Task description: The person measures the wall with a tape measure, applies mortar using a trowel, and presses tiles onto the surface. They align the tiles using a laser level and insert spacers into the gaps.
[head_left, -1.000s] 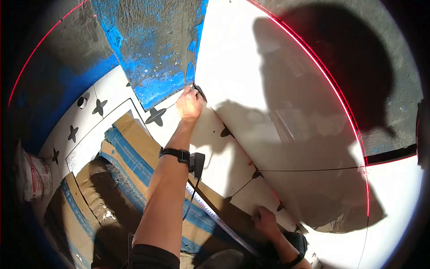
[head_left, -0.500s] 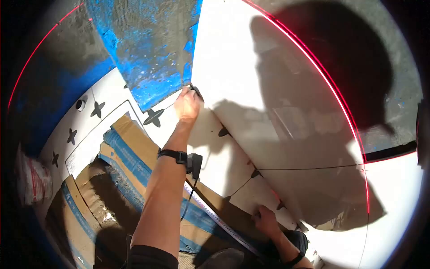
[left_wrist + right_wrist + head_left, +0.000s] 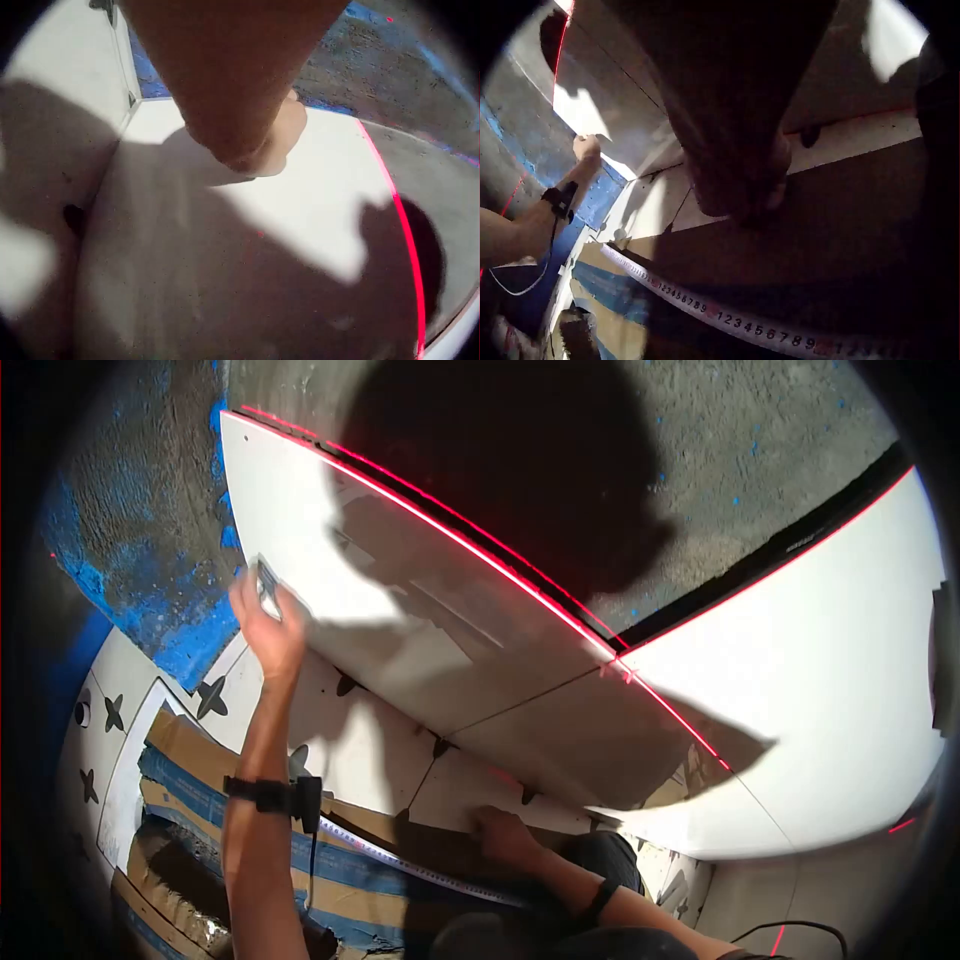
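Note:
In the head view my left hand is raised at the left edge of a large white wall tile, beside the blue-smeared bare wall. Between its thumb and fingers it holds a small, flat dark-grey piece, mostly covered by the hand. The left wrist view has this hand against the white tile, its fingers hidden behind the wrist. My right hand is low by the patterned floor tiles, at the cardboard's edge, with its fingers loosely curled. In the right wrist view it is in deep shadow.
A tape measure blade stretches over blue-taped cardboard on the floor. A red laser line runs along the wall tiles' top edge. A second white tile adjoins on the right. A small white ring lies far left.
My left hand has risen from the floor corner to the wall tile's left edge, keeping the dark piece. The head view has swung right. My right hand remains low by the cardboard.

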Tool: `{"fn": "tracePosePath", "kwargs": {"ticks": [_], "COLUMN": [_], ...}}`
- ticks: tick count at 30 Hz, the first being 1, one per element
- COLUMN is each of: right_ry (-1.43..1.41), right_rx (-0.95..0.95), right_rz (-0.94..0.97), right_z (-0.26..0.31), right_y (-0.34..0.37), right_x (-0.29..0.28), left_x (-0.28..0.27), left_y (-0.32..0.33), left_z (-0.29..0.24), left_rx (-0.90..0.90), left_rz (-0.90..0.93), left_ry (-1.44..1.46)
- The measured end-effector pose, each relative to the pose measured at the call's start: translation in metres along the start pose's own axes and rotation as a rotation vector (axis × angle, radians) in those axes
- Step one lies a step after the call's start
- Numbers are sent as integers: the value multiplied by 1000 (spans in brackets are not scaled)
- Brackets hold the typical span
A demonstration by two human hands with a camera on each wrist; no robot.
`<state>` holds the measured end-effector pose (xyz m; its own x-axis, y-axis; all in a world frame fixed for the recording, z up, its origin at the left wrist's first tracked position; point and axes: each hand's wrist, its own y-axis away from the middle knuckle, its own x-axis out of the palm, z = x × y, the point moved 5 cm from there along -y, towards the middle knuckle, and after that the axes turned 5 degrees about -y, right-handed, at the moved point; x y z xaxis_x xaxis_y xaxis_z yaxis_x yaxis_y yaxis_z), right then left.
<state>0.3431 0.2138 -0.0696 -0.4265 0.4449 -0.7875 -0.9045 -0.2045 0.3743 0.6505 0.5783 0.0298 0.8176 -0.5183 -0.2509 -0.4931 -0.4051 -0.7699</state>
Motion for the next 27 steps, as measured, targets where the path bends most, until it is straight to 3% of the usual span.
{"fn": "tracePosePath", "kwargs": {"ticks": [3,6,8,10,11,12,13,14,15,17,21,27], "right_ry": [1,-30,67,39,21,25,-17,-58,-52,-126,-102,81], "right_rx": [-51,-43,-75,-18,36,34,-74,-180,-176,64,-65,23], "right_rz": [-65,-78,-73,-3,60,60,-62,-180,-178,-28,-54,53], "right_z": [-9,-11,-11,-3,-3,-9,-17,-13,-15,1,9,-14], "right_y": [6,9,6,0,-3,-1,2,5,6,-1,4,0], "right_x": [5,7,10,4,3,9,13,6,6,-4,-4,16], "left_x": [-39,-57,-73,-75,-67,-64,-60,-59,-57,-54,-49,-51], "left_y": [-63,-84,-67,-30,-12,4,18,21,26,30,37,32], "left_z": [-123,-180,-212,-255,-268,-285,-300,-307,-314,-321,-322,-323], "left_rx": [284,480,405,-89,-196,-421,-653,-658,-672,-735,-730,-737], "left_rz": [-170,-349,-169,273,489,638,781,773,816,840,790,731], "left_ry": [145,183,344,835,889,1027,1158,1162,1157,1154,1185,1190]}}
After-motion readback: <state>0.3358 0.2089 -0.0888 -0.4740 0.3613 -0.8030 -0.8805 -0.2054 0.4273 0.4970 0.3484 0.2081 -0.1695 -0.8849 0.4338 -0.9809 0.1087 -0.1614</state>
